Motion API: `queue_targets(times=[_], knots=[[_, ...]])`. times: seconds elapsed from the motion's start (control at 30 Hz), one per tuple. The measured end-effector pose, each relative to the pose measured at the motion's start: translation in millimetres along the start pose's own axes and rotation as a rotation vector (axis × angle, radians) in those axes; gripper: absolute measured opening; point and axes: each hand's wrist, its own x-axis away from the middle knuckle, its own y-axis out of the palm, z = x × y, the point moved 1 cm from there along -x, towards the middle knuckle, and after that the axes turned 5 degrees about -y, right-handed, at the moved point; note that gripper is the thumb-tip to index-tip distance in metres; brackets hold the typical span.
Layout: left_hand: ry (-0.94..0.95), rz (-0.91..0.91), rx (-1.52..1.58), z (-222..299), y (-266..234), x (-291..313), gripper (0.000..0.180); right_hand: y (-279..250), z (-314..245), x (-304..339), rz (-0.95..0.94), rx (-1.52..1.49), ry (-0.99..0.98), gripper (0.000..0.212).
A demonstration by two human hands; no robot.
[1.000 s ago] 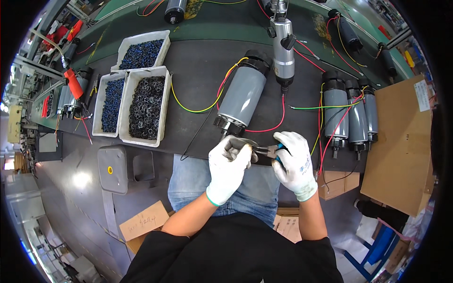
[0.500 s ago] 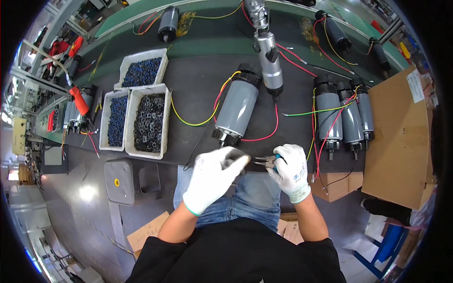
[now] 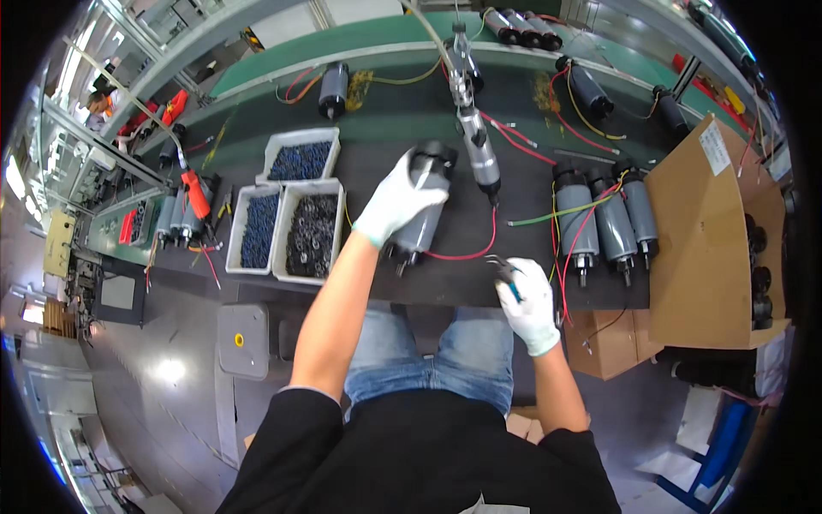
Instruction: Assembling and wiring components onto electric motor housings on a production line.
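Observation:
A grey cylindrical motor [image 3: 420, 230] with black end caps lies on the dark bench mat, its shaft end toward me. My white-gloved left hand [image 3: 399, 199] is wrapped over its upper part, near the far black cap. In my gloved right hand [image 3: 531, 307] is a pair of pliers [image 3: 503, 268] with dark, thin jaws and teal on the handles. The hand is held near the bench's front edge, to the right of the motor and apart from it. A red wire [image 3: 467, 257] curves from the motor's near end toward a hanging silver power screwdriver [image 3: 480, 152].
Left of the motor stand white bins of small rings: black ones [image 3: 313, 231] and blue-black ones [image 3: 259, 224], [image 3: 300, 160]. Several grey motors [image 3: 576, 218] with loose wires lie at right, beside a tall cardboard box [image 3: 698, 231]. More motors [image 3: 334, 90] lie farther back.
My left hand has moved from in front of the motor up onto its body. The right hand still holds the pliers, now apart from the left. The view has shifted.

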Motion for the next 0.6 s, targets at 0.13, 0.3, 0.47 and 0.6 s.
queue_targets(times=[0.13, 0.3, 0.47, 0.6], knots=[[0.116, 0.225, 0.632, -4.0, -7.4, 56.1, 0.108, -60.1, -14.1, -38.6, -0.077, -0.039, 0.047, 0.024], [0.267, 0.515, 0.543, 3.2, -3.4, 127.7, 0.107, -104.7, -74.7, -145.6, -0.33, 0.135, -0.381, 0.033], [0.372, 0.631, 0.321, 3.1, -7.3, 140.7, 0.11, -94.3, -101.2, -199.9, -0.569, 0.269, -0.626, 0.043], [0.46, 0.495, 0.422, -10.0, -0.4, 139.7, 0.116, -85.1, -107.7, -207.9, -0.588, 0.32, -0.647, 0.043]])
